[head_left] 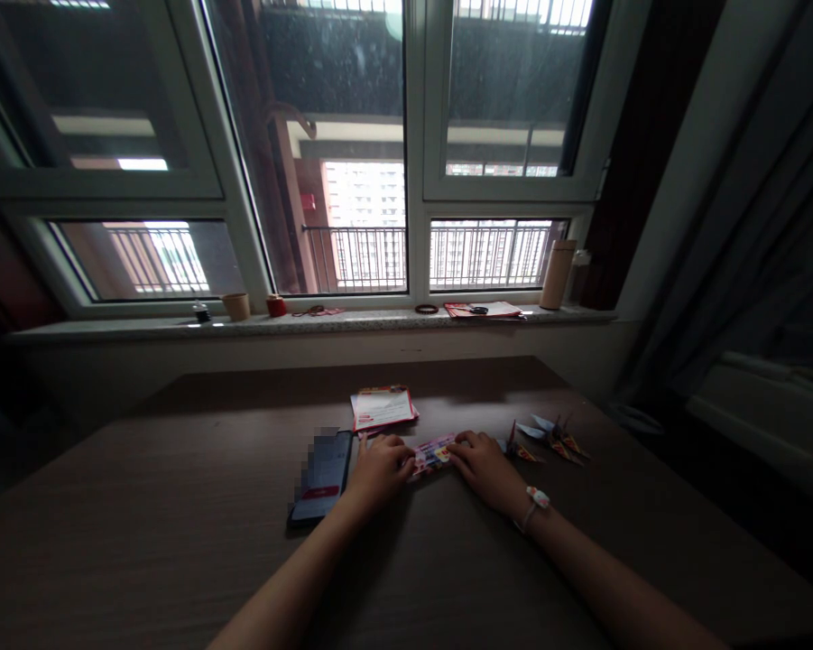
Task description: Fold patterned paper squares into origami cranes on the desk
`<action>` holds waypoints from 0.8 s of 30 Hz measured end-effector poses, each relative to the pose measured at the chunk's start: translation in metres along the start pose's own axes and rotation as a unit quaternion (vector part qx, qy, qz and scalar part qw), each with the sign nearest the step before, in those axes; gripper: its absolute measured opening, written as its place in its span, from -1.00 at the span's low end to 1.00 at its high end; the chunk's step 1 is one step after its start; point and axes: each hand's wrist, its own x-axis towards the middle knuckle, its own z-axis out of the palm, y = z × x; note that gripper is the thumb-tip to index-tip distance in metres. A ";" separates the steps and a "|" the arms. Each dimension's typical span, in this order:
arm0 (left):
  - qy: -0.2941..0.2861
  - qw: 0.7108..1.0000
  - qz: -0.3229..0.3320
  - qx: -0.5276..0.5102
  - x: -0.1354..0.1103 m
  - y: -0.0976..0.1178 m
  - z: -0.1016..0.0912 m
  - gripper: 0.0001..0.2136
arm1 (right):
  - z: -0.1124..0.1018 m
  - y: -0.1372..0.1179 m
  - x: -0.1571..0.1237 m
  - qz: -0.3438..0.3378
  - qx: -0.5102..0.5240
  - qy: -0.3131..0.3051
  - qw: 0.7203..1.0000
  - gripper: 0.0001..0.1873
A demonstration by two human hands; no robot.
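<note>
A small strip of colourful printed paper (431, 456) lies on the table between my two hands. My left hand (380, 471) has its curled fingers closed on the paper's left end. At the right end, the fingers of my right hand (488, 469) press the paper, and a bracelet with a white charm circles that wrist. Close by on the left lies a smartphone (321, 478) with its screen lit and partly pixelated. Just beyond my hands sits a stack of printed sheets (383, 409). Several folded paper cranes (556, 441) rest to the right of my right hand.
The brown wooden table (176, 487) reaches to the wall below a window. On the stone sill (379, 323) stand a paper cup (235, 307), a red spool (276, 306), a tan bottle (558, 275), and papers (494, 311) with scissors-like handles on top. Dark curtains hang at right.
</note>
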 end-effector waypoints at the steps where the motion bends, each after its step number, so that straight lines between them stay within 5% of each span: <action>1: 0.000 1.000 0.000 0.000 0.000 0.000 0.000 -0.75 | 0.000 0.000 0.000 0.001 0.001 0.001 1.000 -0.66; 17: 0.002 0.997 -0.004 0.081 -0.005 0.016 -0.005 -0.76 | -0.004 -0.009 0.000 0.021 -0.040 -0.011 0.999 -0.67; 24: 0.009 0.998 -0.038 0.050 -0.008 0.007 -0.004 -0.70 | -0.005 -0.012 0.000 0.034 -0.038 -0.003 0.999 -0.68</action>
